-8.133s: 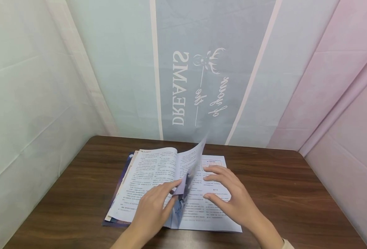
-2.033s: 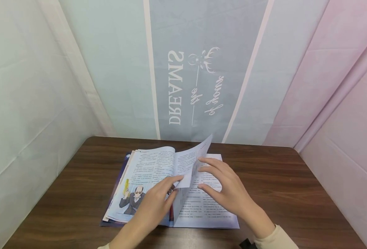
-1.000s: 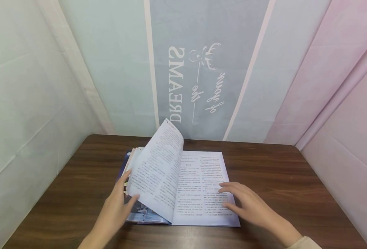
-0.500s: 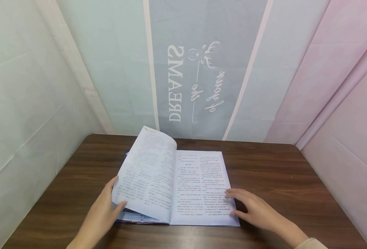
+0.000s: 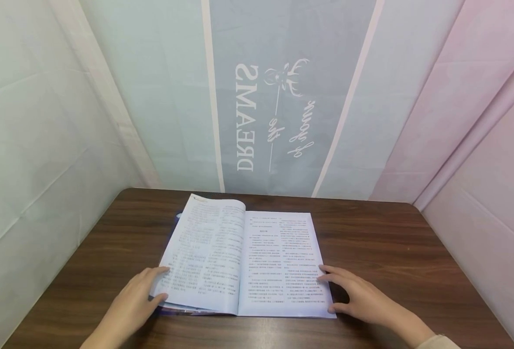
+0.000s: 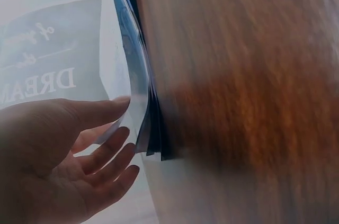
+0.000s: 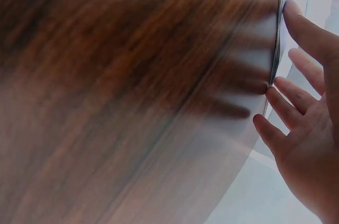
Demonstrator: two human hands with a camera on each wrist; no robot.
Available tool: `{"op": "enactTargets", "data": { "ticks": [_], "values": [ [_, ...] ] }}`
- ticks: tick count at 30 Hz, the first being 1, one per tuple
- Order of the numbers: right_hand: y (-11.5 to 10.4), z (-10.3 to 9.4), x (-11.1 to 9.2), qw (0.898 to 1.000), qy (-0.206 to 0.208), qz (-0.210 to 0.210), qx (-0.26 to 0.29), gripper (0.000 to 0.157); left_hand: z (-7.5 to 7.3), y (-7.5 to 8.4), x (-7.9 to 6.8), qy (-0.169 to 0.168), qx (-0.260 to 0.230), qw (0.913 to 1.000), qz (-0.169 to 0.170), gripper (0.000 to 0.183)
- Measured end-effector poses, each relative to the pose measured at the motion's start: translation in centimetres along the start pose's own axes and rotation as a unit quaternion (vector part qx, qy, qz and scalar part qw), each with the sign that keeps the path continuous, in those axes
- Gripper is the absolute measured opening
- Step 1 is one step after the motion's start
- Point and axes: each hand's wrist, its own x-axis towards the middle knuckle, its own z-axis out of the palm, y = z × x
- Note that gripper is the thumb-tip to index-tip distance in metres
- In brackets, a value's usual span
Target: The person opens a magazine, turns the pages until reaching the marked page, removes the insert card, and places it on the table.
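Note:
An open magazine (image 5: 283,261) lies on the wooden table, dense print on both pages. Its left page (image 5: 200,247) is slightly raised and sits askew over the pages beneath. My left hand (image 5: 130,300) is at that page's lower left edge, fingertips and thumb over the paper. In the left wrist view the thumb (image 6: 100,113) meets the page edge and the other fingers are loosely bent. My right hand (image 5: 361,295) rests at the right page's lower right edge, fingers spread and relaxed. The right wrist view shows its fingertips (image 7: 270,94) along the magazine's thin edge.
The dark brown table (image 5: 388,242) extends around the magazine. A pale fabric backdrop (image 5: 174,97) with mirrored lettering stands behind it, and fabric walls (image 5: 484,160) flank both sides.
A page lifted at the right has swung over to the left and come down almost flat. My left hand moved left and down with it; my right hand moved to the right edge.

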Motion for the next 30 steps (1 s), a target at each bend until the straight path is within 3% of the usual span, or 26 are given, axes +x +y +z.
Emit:
{"op": "enactTargets", "data": {
  "ticks": [6,21,30],
  "values": [
    [-0.1,0.0,0.1,1.000,-0.004,0.002,-0.005,0.052,0.1,-0.5,-0.1,-0.004,0.018,0.9996,0.024,0.055],
    [-0.7,-0.5,0.4,1.000,0.004,-0.001,-0.026,0.045,0.0,-0.8,0.0,-0.016,0.014,0.9991,0.037,0.056],
    [-0.8,-0.6,0.9,0.996,0.068,-0.037,-0.037,0.031,-0.3,0.3,0.4,-0.008,0.004,0.9987,0.049,0.050]
  ]
}}
